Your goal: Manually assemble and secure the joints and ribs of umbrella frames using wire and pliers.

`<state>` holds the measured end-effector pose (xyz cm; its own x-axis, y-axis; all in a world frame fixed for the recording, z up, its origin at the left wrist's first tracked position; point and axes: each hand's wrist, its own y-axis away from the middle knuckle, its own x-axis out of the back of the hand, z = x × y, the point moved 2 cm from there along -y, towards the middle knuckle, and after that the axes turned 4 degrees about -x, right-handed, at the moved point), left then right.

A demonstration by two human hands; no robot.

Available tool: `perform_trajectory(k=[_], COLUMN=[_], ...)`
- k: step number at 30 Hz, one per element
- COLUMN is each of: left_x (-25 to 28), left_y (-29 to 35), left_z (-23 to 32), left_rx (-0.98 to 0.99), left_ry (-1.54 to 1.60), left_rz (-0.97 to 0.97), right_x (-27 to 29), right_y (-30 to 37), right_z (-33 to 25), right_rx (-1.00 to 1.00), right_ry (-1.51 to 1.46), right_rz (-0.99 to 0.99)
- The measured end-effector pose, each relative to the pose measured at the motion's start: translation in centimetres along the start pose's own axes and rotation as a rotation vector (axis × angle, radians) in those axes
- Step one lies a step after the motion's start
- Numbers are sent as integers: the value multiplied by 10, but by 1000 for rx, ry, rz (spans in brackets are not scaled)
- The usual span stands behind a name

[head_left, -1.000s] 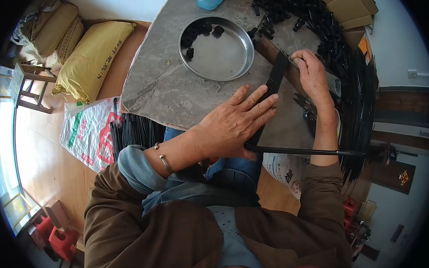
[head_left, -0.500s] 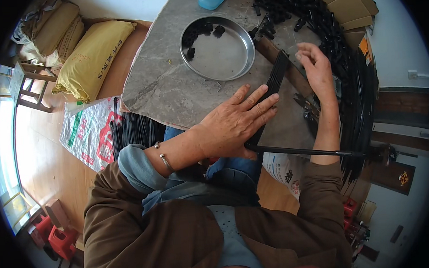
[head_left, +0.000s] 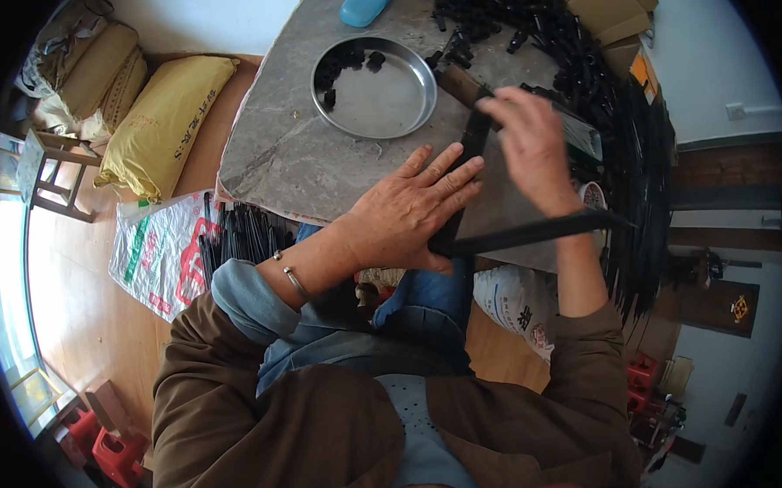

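My left hand [head_left: 420, 203] lies flat over a bundle of thin black strips [head_left: 474, 137] on the grey table, its fingers stretched out and spread. From beneath that hand a dark bar-like length [head_left: 530, 235] reaches right, across my right wrist, smeared by motion. My right hand [head_left: 531, 146] is at the far end of the bundle, fingertips at or near the strip ends. It is blurred, so whether it grips any cannot be made out. Just beyond the fingertips shows a brown wooden block [head_left: 461, 86]. To the left stands a round steel pan [head_left: 385, 109] with small black pieces inside.
Black tubular parts [head_left: 521, 20] are heaped at the back right, beside open cardboard [head_left: 612, 7]. Long black strips [head_left: 642, 207] hang along the right edge. A blue object [head_left: 367, 2] sits at the back. A yellow sack [head_left: 168, 123] lies on the floor at left.
My right hand has moved left and slightly down, to the strips' far end. The dark length under my left hand looks broader and is higher at its right end. The whole view has shifted slightly.
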<state>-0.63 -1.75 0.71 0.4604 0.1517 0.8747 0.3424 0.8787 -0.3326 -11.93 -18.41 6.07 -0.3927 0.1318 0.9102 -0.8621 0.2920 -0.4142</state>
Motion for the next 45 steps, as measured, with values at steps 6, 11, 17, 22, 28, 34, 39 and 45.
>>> perform_trajectory(k=[6, 11, 17, 22, 28, 34, 39, 45], left_x=[4, 103, 183, 83, 29, -70, -83, -20], left_y=[-3, -14, -34, 72, 52, 82, 89, 8], left_z=[5, 28, 47, 32, 120, 103, 107, 75], left_rx=[-202, -249, -635, 393, 186, 733, 750, 533], left_ry=[-34, 515, 1048, 1074, 196, 1189, 1696, 1576], left_rz=[6, 352, 529, -90, 182, -867, -707, -520], right_x=[-29, 16, 79, 29, 4, 5, 38, 70], right_y=[27, 24, 70, 115, 141, 145, 146, 184], right_z=[-3, -24, -128, -78, -95, -127, -122, -157], right_rx=[173, -4, -302, -393, -256, 227, -142, 50], right_ry=[110, -647, -1623, -1496, -1112, -491, -1136, -1434], right_rz=[-16, -292, -791, -1050, -1412, -1387, -791, -1040])
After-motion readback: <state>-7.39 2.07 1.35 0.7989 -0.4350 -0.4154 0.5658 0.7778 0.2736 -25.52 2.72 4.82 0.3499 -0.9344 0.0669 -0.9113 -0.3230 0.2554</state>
